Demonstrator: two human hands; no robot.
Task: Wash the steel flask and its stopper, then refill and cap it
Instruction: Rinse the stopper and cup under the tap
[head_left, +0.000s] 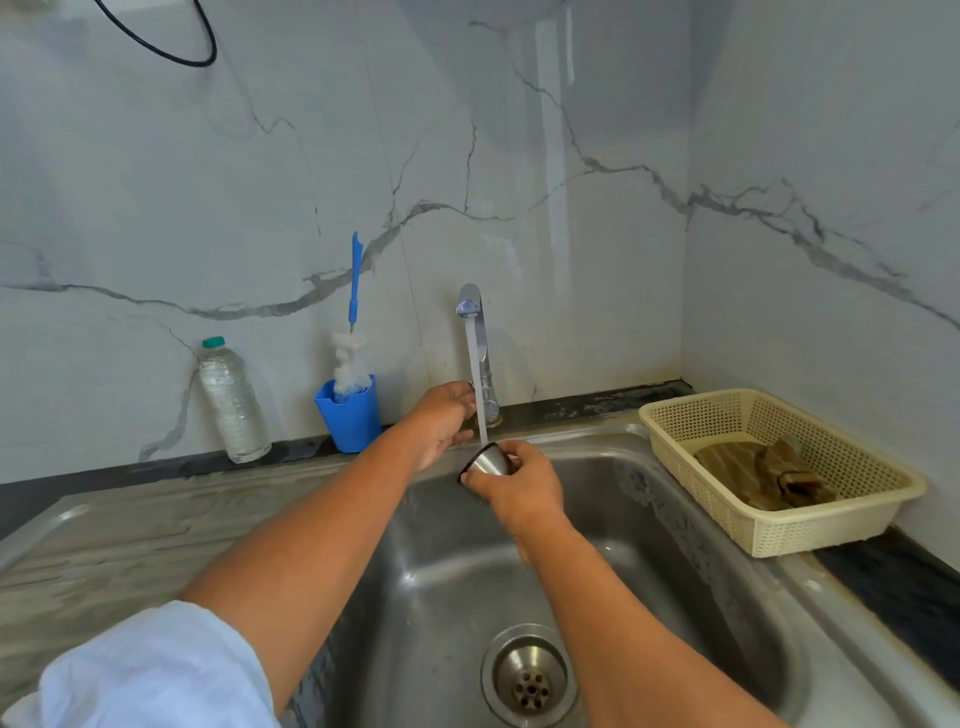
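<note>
At frame centre the right hand (524, 486) grips the steel stopper (489, 462) under the running tap (474, 322), the left hand (441, 418) loosely open beside it, so washing seems underway, with the unseen flask, refilling and capping likely left.

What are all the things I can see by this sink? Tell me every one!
tap: 1, silver, behind the sink, water running
steel stopper: 1, silver with a dark rim, under the water
sink: 1, steel, middle
drain: 1, steel, sink bottom
cup: 1, blue, left of the tap
brush: 1, blue handle and white bristles, standing in the cup
bottle: 1, clear with a green cap, far left
basket: 1, cream, right of the sink
cloth: 1, brownish, in the basket
cable: 1, black, top left
sleeve: 1, white, bottom left
left hand: 1, by the tap
right hand: 1, holds the steel stopper
</note>
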